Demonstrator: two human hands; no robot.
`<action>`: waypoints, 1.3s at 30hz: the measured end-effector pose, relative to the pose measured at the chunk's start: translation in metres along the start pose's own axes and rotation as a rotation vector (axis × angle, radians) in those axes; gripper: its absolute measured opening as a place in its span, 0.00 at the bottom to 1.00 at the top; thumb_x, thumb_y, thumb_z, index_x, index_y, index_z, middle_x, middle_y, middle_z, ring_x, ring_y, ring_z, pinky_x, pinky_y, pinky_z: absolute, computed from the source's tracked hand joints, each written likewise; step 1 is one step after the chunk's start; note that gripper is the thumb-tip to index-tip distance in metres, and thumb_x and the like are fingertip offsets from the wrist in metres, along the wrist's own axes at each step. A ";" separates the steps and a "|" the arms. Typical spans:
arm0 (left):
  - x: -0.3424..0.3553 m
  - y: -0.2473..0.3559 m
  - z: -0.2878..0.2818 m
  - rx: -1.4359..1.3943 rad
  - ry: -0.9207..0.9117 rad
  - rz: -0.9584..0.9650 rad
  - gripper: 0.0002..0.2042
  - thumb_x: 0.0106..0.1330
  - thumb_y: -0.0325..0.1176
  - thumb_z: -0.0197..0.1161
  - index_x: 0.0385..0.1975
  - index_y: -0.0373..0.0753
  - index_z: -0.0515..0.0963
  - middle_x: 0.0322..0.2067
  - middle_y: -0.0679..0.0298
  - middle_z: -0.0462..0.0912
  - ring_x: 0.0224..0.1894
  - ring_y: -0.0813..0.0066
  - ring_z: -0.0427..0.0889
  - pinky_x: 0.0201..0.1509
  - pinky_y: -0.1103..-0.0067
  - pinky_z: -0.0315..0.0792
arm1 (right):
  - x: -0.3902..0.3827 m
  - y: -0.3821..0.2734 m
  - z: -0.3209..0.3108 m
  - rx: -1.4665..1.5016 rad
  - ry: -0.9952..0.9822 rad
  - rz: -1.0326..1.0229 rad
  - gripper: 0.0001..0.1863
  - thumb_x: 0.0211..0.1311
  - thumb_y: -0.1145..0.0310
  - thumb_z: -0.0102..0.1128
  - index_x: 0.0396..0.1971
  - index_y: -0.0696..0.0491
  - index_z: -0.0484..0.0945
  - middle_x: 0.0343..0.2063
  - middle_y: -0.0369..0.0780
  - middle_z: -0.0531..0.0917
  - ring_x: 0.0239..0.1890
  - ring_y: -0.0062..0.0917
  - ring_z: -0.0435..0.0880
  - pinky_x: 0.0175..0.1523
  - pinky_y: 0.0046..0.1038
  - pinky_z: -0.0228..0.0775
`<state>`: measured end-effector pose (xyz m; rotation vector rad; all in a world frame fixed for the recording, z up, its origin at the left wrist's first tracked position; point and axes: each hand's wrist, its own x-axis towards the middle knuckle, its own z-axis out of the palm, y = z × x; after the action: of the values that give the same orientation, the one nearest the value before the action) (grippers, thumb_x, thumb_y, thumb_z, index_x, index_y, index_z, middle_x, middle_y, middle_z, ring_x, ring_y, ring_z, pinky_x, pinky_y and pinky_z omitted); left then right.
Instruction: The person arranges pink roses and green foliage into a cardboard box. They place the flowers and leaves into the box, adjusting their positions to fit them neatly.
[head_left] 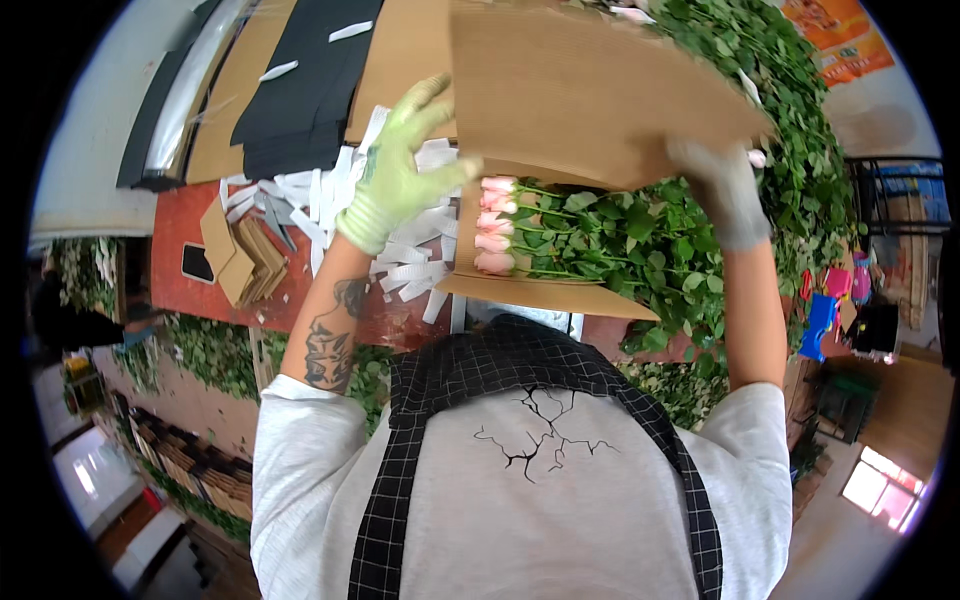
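Observation:
Several pink roses (495, 228) lie side by side on cardboard, heads to the left and leafy stems (640, 235) to the right. Over their far side rises a large brown cardboard sheet (590, 90), its right end blurred. My left hand (400, 170), in a pale green glove, has its fingers spread beside the sheet's left edge; the thumb reaches toward the fold near the rose heads. At the sheet's lower right edge is my right hand (722, 190) in a grey glove, smeared by motion, so its grip is unclear. A cardboard flap (550, 294) lies along the near side.
White paper strips (408, 275) litter the red table (340, 300) at the left. Scissors (277, 222), folded cardboard pieces (245, 262) and a phone (197, 263) lie there too. Black sheets (300, 90) are stacked beyond. Green foliage (800, 190) is heaped at the far right.

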<state>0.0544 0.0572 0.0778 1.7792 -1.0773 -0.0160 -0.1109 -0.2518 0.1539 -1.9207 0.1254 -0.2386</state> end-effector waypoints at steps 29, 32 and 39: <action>-0.197 -0.144 -0.221 1.000 0.442 -1.461 0.56 0.47 0.69 0.64 0.72 0.40 0.52 0.61 0.45 0.70 0.61 0.51 0.73 0.62 0.61 0.68 | 0.003 0.103 0.201 -0.751 -0.609 -0.728 0.23 0.48 0.65 0.63 0.48 0.52 0.77 0.52 0.41 0.75 0.59 0.40 0.69 0.68 0.49 0.53; -0.194 -0.145 -0.220 0.739 0.422 -1.509 0.58 0.48 0.66 0.65 0.74 0.38 0.46 0.63 0.43 0.68 0.61 0.47 0.74 0.63 0.61 0.68 | 0.006 0.100 0.200 -0.722 -0.577 -0.743 0.24 0.47 0.66 0.62 0.48 0.54 0.75 0.50 0.43 0.75 0.58 0.42 0.69 0.67 0.51 0.54; -0.216 -0.145 -0.229 0.542 0.721 -1.308 0.55 0.51 0.62 0.67 0.72 0.34 0.48 0.63 0.39 0.68 0.63 0.43 0.70 0.65 0.63 0.66 | 0.003 0.098 0.202 -0.711 -0.580 -0.733 0.25 0.48 0.65 0.61 0.49 0.55 0.76 0.51 0.44 0.75 0.57 0.43 0.70 0.67 0.51 0.54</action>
<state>0.1252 0.3838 -0.0157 2.3821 0.7447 0.1202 -0.0601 -0.1028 -0.0064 -2.5934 -1.0154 -0.1099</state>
